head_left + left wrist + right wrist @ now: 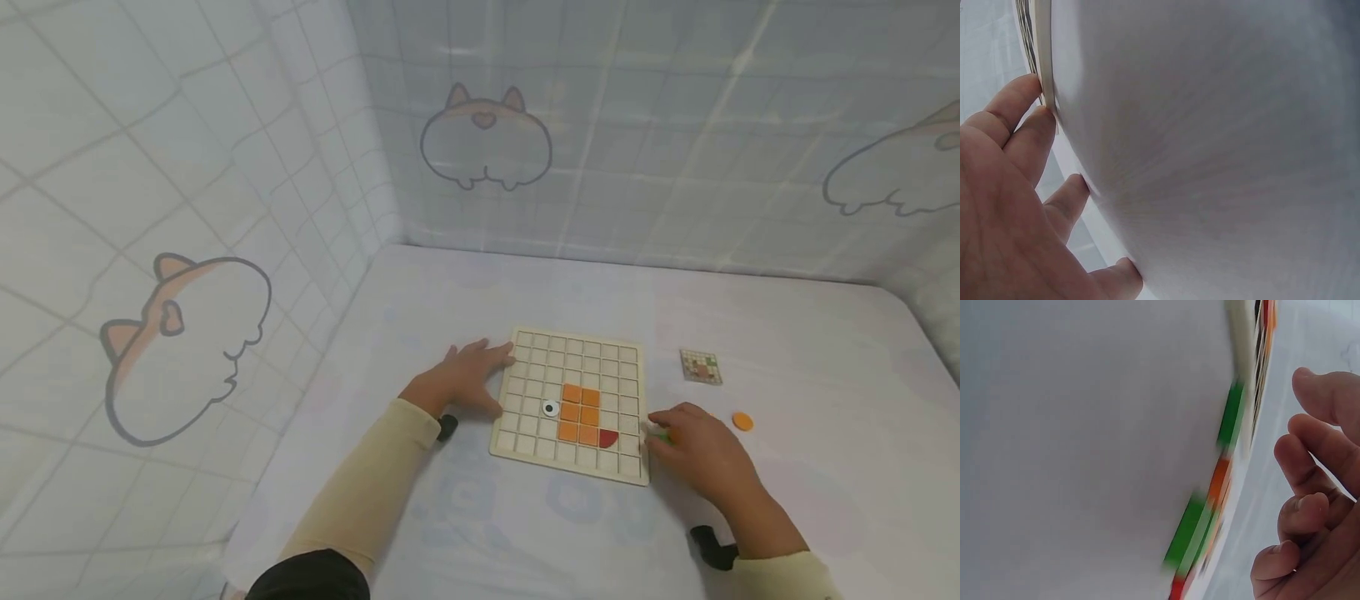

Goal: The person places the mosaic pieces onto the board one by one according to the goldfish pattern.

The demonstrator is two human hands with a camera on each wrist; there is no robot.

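A square wooden grid board (525, 425) lies on the table. It carries several orange square tiles (570, 412), a white disc with a black dot (551, 408) and a red rounded piece (608, 437). At the board's left edge, my left hand (465, 379) spreads its fingers, with fingertips (1044, 119) against the rim. My right hand (697, 450) hovers by the right edge, fingers loosely bent and nothing between them in the right wrist view. Beneath it lie green pieces (1188, 534) and an orange piece (1219, 481), partly hidden in the head view.
A small picture card (701, 367) showing a grid pattern lies right of the board. Nearer my right hand is an orange round piece (742, 421). Cloth-like walls (487, 225) with cartoon drawings rise behind and to the left of the table.
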